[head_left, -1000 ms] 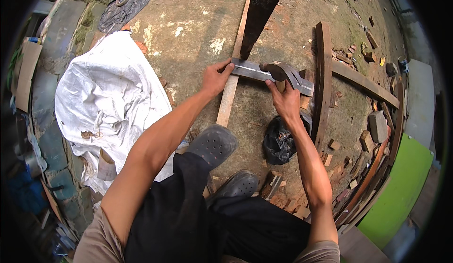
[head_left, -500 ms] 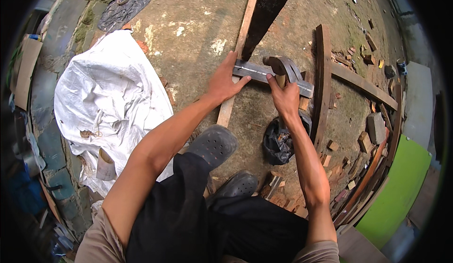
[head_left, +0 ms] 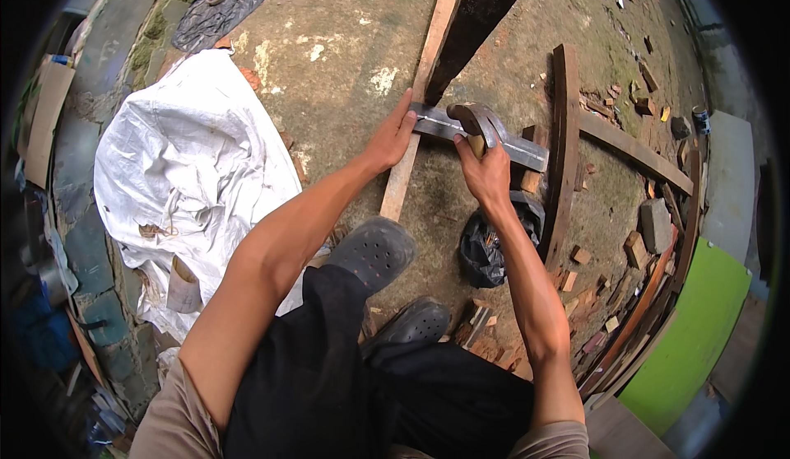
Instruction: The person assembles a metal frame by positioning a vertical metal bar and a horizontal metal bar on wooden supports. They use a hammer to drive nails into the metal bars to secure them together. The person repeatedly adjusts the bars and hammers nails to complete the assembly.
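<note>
A short dark-grey plank (head_left: pixel 520 151) with a pale line along it lies between a light wooden strip (head_left: pixel 400 181) and a dark wooden beam (head_left: pixel 563 146). My left hand (head_left: pixel 388 144) grips the plank's left end where it meets the strip, its thumb near the top face. A small dark spot, perhaps a nail, shows beside the thumb, too small to be sure. In my right hand (head_left: pixel 487 172) is a claw hammer (head_left: pixel 477 123), gripped by its handle, with its head above the plank. A dark board (head_left: pixel 477 27) rises from the plank's left end.
A black plastic bag (head_left: pixel 484 249) sits below the plank, left of my right forearm. White sacking (head_left: pixel 193 146) spreads at the left. Wood offcuts (head_left: pixel 635 249) and a grey block (head_left: pixel 656 224) lie at right, near a green panel (head_left: pixel 691 327). Another beam (head_left: pixel 638 153) runs rightward.
The hammer and my right hand have moved slightly left along the plank. My left thumb has drawn back from the plank's top toward its end.
</note>
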Action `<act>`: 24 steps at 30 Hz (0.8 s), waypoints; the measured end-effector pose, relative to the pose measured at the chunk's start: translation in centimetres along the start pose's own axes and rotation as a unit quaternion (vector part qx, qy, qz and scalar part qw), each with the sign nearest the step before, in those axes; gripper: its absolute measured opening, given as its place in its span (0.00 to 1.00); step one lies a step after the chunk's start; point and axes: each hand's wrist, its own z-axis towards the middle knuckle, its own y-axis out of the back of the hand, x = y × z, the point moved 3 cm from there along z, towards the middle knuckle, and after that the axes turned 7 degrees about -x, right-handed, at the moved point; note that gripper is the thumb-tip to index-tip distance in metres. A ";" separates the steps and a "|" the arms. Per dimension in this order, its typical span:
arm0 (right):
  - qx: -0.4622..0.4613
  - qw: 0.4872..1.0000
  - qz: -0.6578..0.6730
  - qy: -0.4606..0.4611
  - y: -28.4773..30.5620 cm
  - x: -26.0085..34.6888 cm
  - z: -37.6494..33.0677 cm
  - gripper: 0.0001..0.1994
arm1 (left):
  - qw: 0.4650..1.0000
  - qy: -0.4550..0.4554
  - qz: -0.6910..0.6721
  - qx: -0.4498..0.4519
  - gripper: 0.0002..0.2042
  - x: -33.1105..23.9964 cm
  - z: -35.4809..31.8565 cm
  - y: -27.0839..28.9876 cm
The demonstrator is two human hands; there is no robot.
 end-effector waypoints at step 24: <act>0.015 0.999 0.008 0.045 -0.7 2.1 0.2 0.17 | 0.991 0.121 -0.041 -0.028 0.26 -1.2 0.3 2.0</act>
